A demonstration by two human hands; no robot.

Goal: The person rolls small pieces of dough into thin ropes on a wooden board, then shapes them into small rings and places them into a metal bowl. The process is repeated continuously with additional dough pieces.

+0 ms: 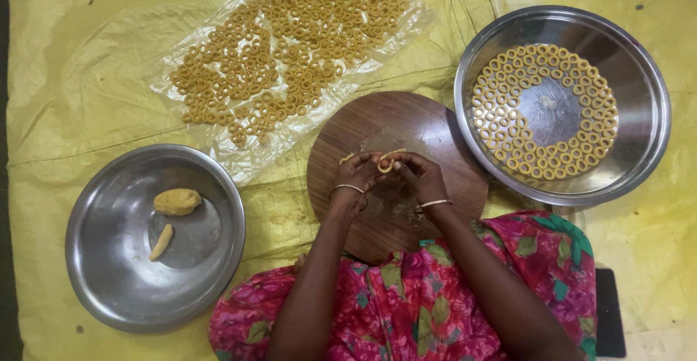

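A thin strip of yellow dough (387, 159), bent into a small loop, sits pinched between the fingertips of the left hand (357, 176) and the right hand (420, 176), both curled close together above the middle of a round brown wooden board (396, 125). The board's grain is smooth and faintly smeared with dough under the hands. It lies on a crinkled yellow plastic sheet (72, 78) spread over the floor, which fills nearly the whole view.

Just right of the board, touching its edge, stands a wide shiny steel plate (639, 78) with raw dough rings (508, 121) laid in a neat circular band around its bare centre. Beyond the board, toward the far edge of the sheet, a clear wrinkled plastic film (406, 23) carries a loose scatter of darker golden rings (290, 49). Near the left, a second steel bowl (109, 288) holds a rounded lump of dough (177, 201) and a short rolled dough stick (161, 242), apart from each other. Open sheet remains along the left edge and at the near right corner.
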